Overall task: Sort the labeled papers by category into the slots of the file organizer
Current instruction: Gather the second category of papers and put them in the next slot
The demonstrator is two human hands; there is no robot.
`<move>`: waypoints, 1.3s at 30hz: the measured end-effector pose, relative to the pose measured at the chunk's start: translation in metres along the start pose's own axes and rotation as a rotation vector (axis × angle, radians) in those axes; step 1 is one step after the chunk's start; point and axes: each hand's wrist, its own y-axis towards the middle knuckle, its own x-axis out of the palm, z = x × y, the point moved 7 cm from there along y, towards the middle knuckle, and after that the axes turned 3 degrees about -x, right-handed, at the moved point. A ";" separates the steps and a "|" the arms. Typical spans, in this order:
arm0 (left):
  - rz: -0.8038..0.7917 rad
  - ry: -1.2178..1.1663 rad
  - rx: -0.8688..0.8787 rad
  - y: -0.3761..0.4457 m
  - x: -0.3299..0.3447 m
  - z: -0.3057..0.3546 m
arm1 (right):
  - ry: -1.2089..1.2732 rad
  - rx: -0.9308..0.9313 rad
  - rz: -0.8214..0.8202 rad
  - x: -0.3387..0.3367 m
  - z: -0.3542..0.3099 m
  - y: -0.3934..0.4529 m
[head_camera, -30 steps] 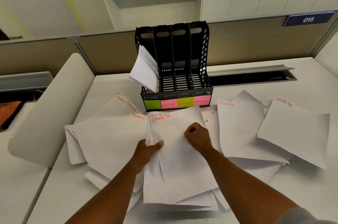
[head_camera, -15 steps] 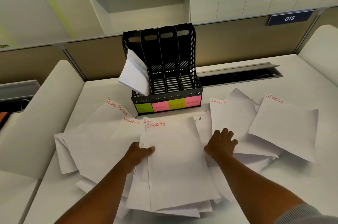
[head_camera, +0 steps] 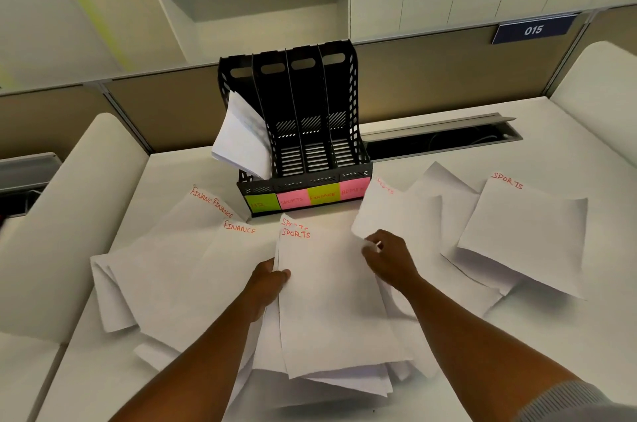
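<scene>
A black file organizer with four slots stands at the back of the desk, tagged with green, pink, yellow and pink notes. White papers lean out of its leftmost slot. My left hand grips the left edge of a stack of sheets headed SPORTS. My right hand pinches the near corner of another SPORTS sheet, lifted off the desk to the right of the stack. Sheets headed FINANCE lie overlapping on the left. One more SPORTS sheet lies far right.
The white desk carries loose sheets across most of its width. A cable trough runs behind the organizer to the right. Curved white dividers rise at both sides, with a tan partition behind.
My right hand left the top of the SPORTS stack, moved right to the neighbouring sheet, and now pinches its corner and lifts it. My left hand kept hold of the stack.
</scene>
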 end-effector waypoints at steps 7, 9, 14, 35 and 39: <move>0.040 -0.073 -0.031 0.001 0.001 0.006 | 0.170 0.010 -0.548 0.048 -0.038 -0.016; 0.030 -0.127 -0.011 0.001 0.003 0.009 | 0.070 -0.015 -0.705 0.067 -0.047 -0.026; -0.026 -0.154 0.012 0.000 0.008 0.012 | 0.018 -0.015 -0.828 0.090 -0.055 -0.033; -0.136 -0.131 0.071 0.015 0.032 0.047 | -0.754 0.458 0.124 -0.084 0.070 0.016; -0.145 -0.088 0.072 0.019 0.047 0.055 | -0.803 0.510 0.091 -0.094 0.087 0.015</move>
